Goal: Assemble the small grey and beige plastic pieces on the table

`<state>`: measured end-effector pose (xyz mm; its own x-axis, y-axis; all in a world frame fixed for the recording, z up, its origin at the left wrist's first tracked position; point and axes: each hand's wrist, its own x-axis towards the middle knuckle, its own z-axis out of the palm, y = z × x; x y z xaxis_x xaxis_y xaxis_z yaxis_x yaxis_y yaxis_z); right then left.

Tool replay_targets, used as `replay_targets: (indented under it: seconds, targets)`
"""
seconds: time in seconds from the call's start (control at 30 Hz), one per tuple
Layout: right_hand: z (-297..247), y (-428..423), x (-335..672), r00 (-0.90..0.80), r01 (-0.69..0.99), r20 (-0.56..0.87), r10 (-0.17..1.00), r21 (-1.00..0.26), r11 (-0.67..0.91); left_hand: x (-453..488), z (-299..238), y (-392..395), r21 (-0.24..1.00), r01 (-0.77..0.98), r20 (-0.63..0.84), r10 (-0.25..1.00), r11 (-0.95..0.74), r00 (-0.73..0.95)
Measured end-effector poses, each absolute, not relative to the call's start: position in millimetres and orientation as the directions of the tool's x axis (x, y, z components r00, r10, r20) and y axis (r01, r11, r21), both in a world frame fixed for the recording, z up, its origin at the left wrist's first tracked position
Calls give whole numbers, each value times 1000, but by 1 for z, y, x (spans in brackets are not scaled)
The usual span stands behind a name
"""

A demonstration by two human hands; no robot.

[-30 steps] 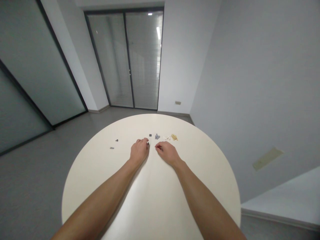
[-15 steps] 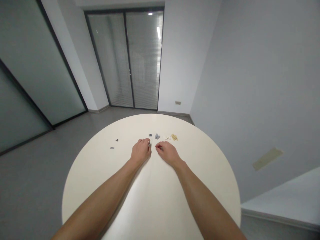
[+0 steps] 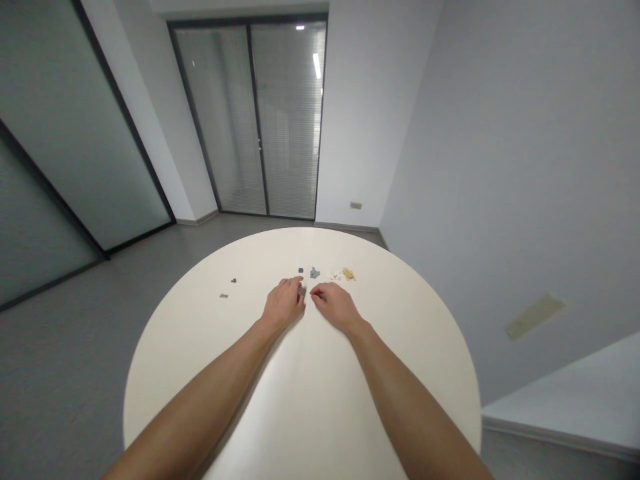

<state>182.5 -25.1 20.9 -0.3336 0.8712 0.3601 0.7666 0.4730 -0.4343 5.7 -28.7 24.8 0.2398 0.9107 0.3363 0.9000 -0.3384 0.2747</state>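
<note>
My left hand rests on the round table near its middle, fingers curled round a small grey piece that is mostly hidden. Just to its right, apart from it by a narrow gap, my right hand has thumb and fingertips pinched together; whatever they hold is too small to make out. Beyond the hands lie a small dark blue piece, a little heap of blue-grey pieces, several scattered white pieces and a pile of yellow pieces.
A tiny dark piece and a flat grey piece lie on the left part of the white table. Past the table's far edge are a wall and glass doors. Another wall rises on the right.
My left hand has shifted slightly right, towards my right hand, with the small grey piece. The right hand stays almost still, and the pieces on the table have not moved.
</note>
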Motion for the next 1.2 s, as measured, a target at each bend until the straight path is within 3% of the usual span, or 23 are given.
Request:
replay_targets:
  seconds: [0.23,0.5,1.2]
  targets:
    - [22,-26,182,-328,773,345,879,-437,460,6,28,-31,289,911,272,938,-294,217]
    - [19,-24,183,-338,764,357,871,-437,476,5,22,-27,265,916,340,918,-301,204]
    - [21,-26,184,-325,769,360,874,-437,466,4,22,-8,225,926,284,929,-305,237]
